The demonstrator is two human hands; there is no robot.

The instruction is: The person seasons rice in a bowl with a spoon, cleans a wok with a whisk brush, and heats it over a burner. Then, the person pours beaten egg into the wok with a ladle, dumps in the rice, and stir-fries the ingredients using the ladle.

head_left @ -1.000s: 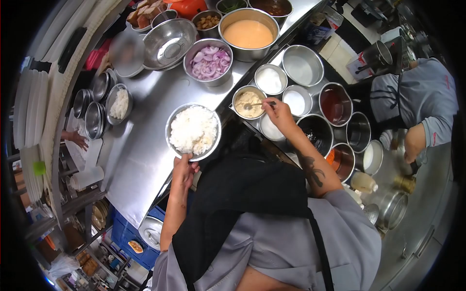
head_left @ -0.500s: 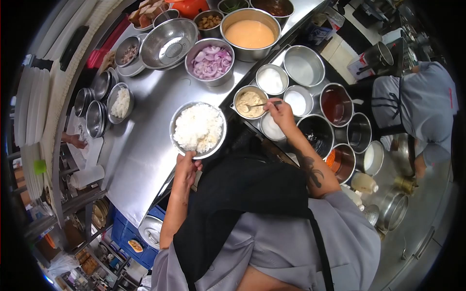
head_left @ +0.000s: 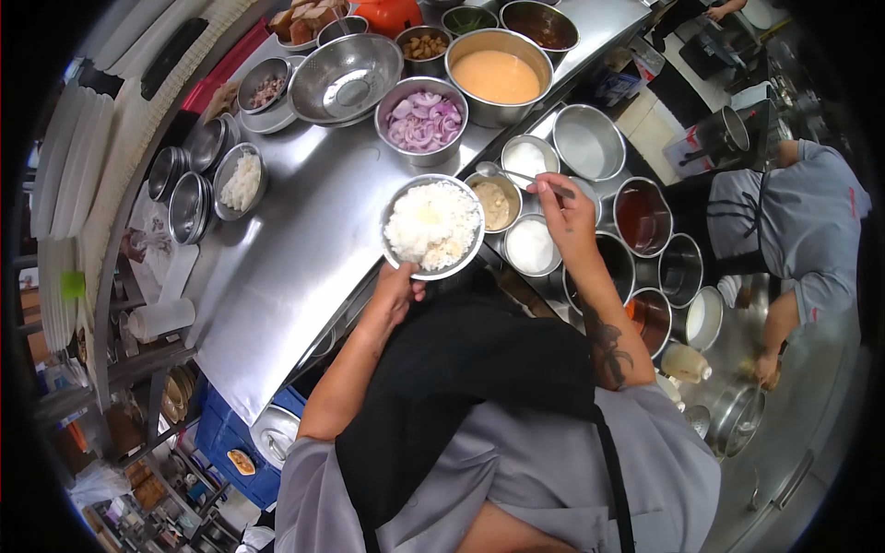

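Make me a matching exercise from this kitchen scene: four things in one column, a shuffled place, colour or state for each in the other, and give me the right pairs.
Column one
1. Spoon
2. Nearer rice bowl
3. Sliced onions
4. Large pot

Column two
A. Purple and white
B. Held at its edge by the left hand
C. Contains pale orange liquid
D. Held in the right hand

Right pairs: 1-D, 2-B, 3-A, 4-C
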